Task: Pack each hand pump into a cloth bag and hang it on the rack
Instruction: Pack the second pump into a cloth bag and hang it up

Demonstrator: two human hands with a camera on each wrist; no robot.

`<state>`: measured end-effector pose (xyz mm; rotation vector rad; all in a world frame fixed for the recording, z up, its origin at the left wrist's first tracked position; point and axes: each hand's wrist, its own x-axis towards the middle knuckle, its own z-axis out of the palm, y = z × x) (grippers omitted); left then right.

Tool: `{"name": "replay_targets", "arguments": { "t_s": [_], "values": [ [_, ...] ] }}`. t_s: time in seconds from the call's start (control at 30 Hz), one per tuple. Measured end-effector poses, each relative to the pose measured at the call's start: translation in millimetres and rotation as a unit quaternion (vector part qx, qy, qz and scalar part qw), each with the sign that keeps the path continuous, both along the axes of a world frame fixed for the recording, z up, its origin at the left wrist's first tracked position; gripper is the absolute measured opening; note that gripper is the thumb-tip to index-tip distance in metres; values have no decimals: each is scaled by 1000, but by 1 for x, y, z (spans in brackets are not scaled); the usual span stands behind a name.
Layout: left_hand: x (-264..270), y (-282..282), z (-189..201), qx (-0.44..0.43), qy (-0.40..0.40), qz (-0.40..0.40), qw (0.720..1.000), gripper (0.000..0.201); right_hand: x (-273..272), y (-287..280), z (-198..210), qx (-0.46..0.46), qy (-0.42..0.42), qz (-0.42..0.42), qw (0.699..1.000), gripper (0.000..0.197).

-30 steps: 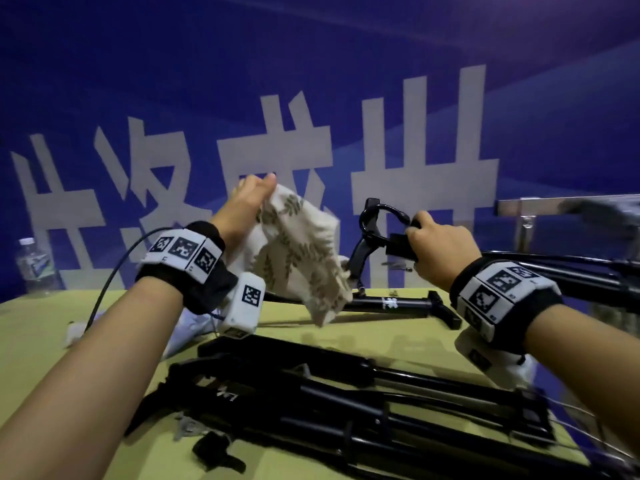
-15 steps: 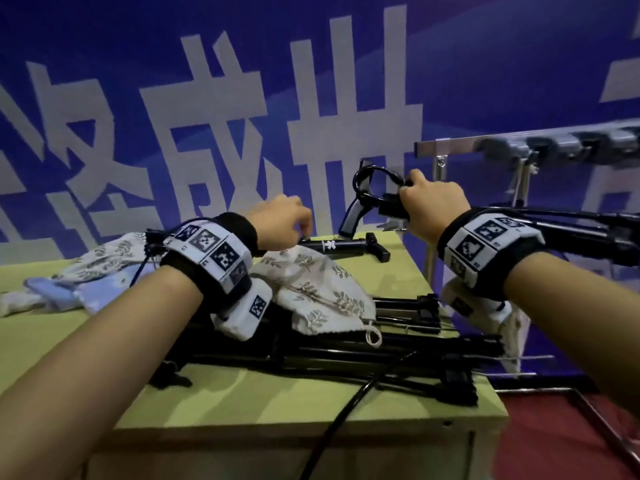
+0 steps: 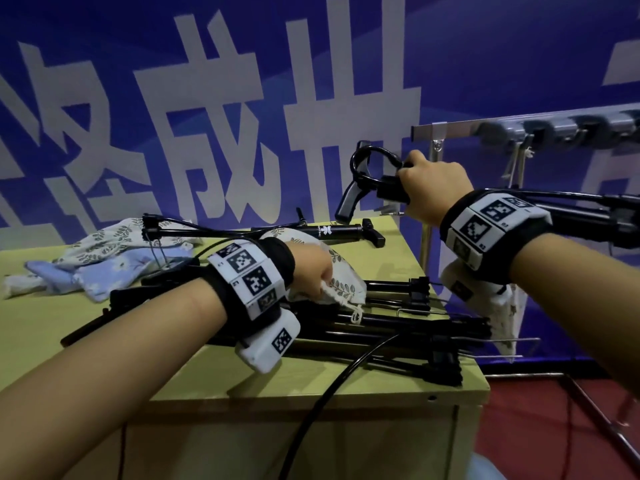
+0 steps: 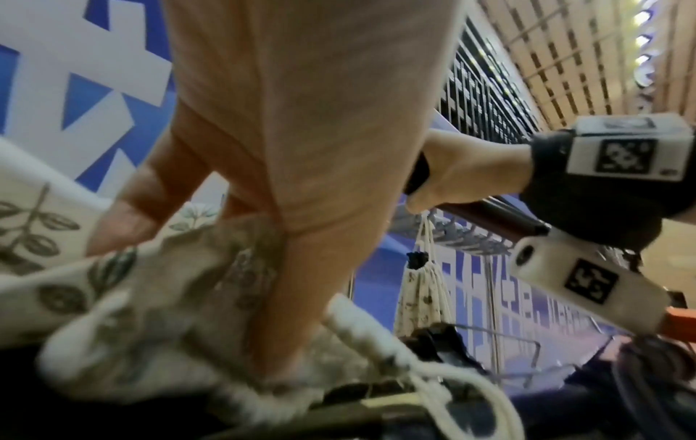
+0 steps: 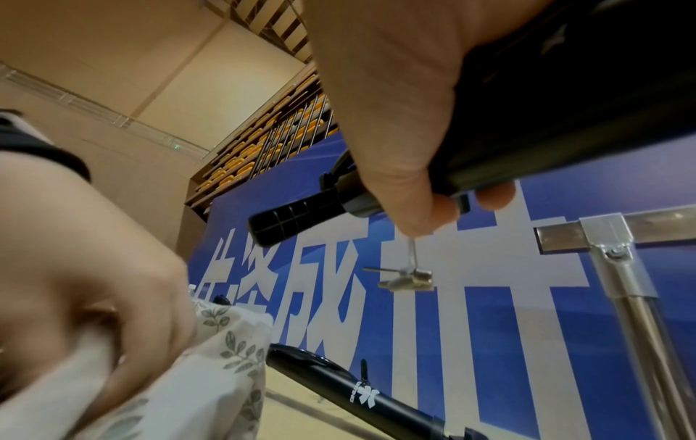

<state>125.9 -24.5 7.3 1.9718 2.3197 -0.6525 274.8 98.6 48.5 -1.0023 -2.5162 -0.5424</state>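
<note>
A person held a black hand pump (image 3: pixel 367 188) in the air with the right hand (image 3: pixel 434 187) while the left hand (image 3: pixel 313 271) gripped a leaf-print cloth bag (image 3: pixel 341 282) on the yellow-green table (image 3: pixel 311 382).

The right hand's fingers were curled round the pump near its handle end, the barrel running back past the wrist (its black hose looped above the fist). The left hand's fingers (image 4: pixel 124 220) pinched the bag's drawstring edge, the bag lying on a heap of black pumps (image 3: pixel 398 327). One more pump (image 3: pixel 332 232) lay near the table's far edge, and other cloth bags (image 3: pixel 104 258) lay crumpled to the left. The metal rack (image 3: pixel 450 128) stood just beyond the table's right end, with a filled bag (image 4: pixel 425 282) hanging from it.
</note>
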Motion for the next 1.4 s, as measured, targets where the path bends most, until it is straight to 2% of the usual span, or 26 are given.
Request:
{"name": "replay_targets", "arguments": {
  "t_s": [0.07, 0.13, 0.2, 0.27, 0.37, 0.47, 0.53, 0.6, 0.63, 0.7, 0.77, 0.8, 0.87, 0.93, 0.97, 1.0, 1.07, 1.13, 1.2, 1.27, 1.33, 1.4],
  "values": [
    [-6, 0, 10, 71, -25, 15, 997, 19, 1, 1, 4, 10, 17, 10, 1000, 34],
    [-15, -1, 24, 157, -95, 45, 982, 31, 3, 2, 9, 25, 45, 26, 998, 34],
    [-30, -1, 38, 254, -193, 80, 944, 26, 4, 2, 16, 42, 84, 50, 994, 34],
    [-43, 0, 50, 361, -258, 108, 890, 18, 5, 1, 22, 71, 115, 83, 987, 34],
    [-53, 1, 67, 478, -270, 120, 827, 17, 4, -2, 27, 105, 150, 146, 972, 35],
    [-61, 5, 81, 537, -260, 131, 792, 5, 2, -9, 29, 129, 162, 197, 958, 31],
    [-64, 7, 87, 576, -255, 129, 766, 8, 0, -13, 29, 149, 160, 222, 950, 33],
    [-64, 7, 90, 595, -217, 63, 771, 15, -3, -14, 30, 166, 156, 235, 945, 36],
    [-64, 7, 91, 585, -197, 25, 786, 20, -5, -14, 29, 169, 153, 240, 944, 37],
    [-62, 4, 92, 518, -153, -26, 841, 26, -7, -12, 30, 167, 153, 249, 942, 37],
    [-62, 4, 92, 423, -114, -12, 899, 32, -8, -10, 32, 157, 164, 257, 939, 36],
    [-63, 5, 93, 378, -121, 12, 918, 40, -9, -11, 34, 150, 174, 260, 938, 36],
    [-62, 3, 94, 320, -164, 22, 933, 62, -9, -12, 36, 137, 196, 267, 934, 37],
    [-58, -1, 97, 318, -205, -25, 925, 77, -12, -17, 36, 133, 211, 284, 926, 36],
    [-52, -4, 99, 315, -219, -40, 923, 77, -13, -19, 35, 137, 214, 296, 921, 35],
    [-46, -6, 101, 319, -235, -49, 917, 65, -16, -22, 34, 141, 215, 308, 916, 33],
    [-31, -8, 106, 340, -285, -37, 895, 17, -20, -25, 32, 150, 210, 318, 912, 30],
    [-27, -9, 109, 346, -331, -7, 878, 24, -24, -24, 30, 165, 201, 306, 916, 28],
    [-31, -8, 113, 342, -371, 10, 863, 14, -25, -20, 28, 183, 183, 282, 924, 29],
    [-33, -10, 117, 341, -410, 29, 845, 30, -26, -14, 26, 204, 160, 251, 933, 31],
    [-33, -12, 122, 343, -429, 47, 834, 58, -26, -6, 24, 220, 134, 222, 941, 28],
    [-35, -13, 126, 363, -434, 68, 822, 71, -25, 0, 22, 245, 100, 191, 945, 25]
  ]
}}
